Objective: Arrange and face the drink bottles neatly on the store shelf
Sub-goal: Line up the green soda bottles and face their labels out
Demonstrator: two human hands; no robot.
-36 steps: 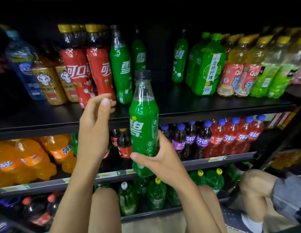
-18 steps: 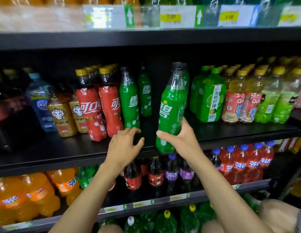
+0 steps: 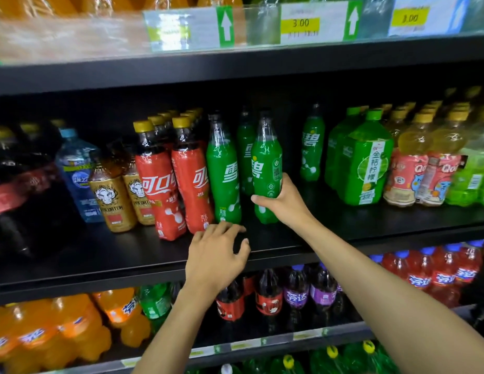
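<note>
- The left hand (image 3: 216, 256) hovers over the front of the black metal shelf (image 3: 100, 255), its fingers (image 3: 230, 229) loosely spread and holding nothing. The fingertips are just beside the base of a standing green plastic bottle (image 3: 224, 182) labelled "雪"; I cannot tell whether they touch it.
- The right hand (image 3: 285, 205) grips the lower half of a second green plastic Sprite bottle (image 3: 266, 163). The thumb crosses the front and the fingers (image 3: 286, 186) wrap behind.
- This bottle stands upright just right of the first, showing "碧" and a QR code. I cannot tell whether its base rests on the shelf.
- To the left are red-sleeved cola bottles (image 3: 160, 184) reading "可口" and gold "PREDATOR" bottles (image 3: 111, 197).
- To the right is a green "金桔柠檬" jug (image 3: 366, 163), then pink "Qoo" bottles (image 3: 405, 176).
- Above is a yellow "3.00" price tag (image 3: 300, 22).
</note>
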